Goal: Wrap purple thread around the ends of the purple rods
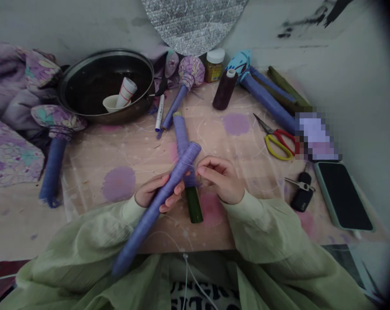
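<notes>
My left hand [156,193] is wrapped round a long stick bound in purple thread [156,206], which slants from my lap up to the table's middle. My right hand [222,178] pinches close to the stick's upper end, fingers pressed together on what looks like a fine thread. Beneath both hands lies a second stick [187,168], purple-wrapped on its far half and bare green at its near end.
A dark pan [106,86] with paper cups stands back left beside floral cloth. Scissors [279,140], a phone [343,196], a black key fob [303,196], a dark thread spool [225,90], a jar [214,64], a marker [159,113] and more wrapped sticks [266,99] lie around.
</notes>
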A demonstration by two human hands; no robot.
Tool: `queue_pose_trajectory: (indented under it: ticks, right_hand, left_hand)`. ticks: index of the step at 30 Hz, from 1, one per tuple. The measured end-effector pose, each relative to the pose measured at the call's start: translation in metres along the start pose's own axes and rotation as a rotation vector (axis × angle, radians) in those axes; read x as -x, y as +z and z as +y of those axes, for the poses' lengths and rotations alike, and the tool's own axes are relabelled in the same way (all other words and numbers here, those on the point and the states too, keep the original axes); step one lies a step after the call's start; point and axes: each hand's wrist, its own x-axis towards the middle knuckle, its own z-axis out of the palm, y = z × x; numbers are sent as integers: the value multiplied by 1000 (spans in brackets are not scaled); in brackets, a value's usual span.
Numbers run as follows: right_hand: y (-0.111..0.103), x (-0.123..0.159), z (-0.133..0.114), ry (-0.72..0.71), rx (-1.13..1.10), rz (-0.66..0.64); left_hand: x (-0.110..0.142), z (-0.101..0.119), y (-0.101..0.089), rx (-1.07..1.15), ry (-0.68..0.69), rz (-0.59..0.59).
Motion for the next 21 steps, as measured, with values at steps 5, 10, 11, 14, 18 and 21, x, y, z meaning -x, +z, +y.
queue_pose_trajectory:
  ticks: [5, 10, 11, 14, 18, 21]
  right_hand:
    - [1, -1, 3, 15, -39, 7]
    - [2, -1, 3, 3, -47, 4]
    - [3, 0, 3, -3, -38, 1]
    - [4, 2, 0, -58, 28, 2]
    - [6, 5, -3, -113, 126, -33]
    - [6, 7, -2, -135, 172, -43]
  left_hand:
    - [2, -1, -1, 95, -45, -32]
    - [2, -3, -5, 179, -79, -95]
    - [2, -3, -6, 183, -78, -100]
    - [1, -3, -5, 165, -69, -78]
    - [0, -2, -1, 126, -38, -54]
    - [-1, -1, 0, 91, -29, -61]
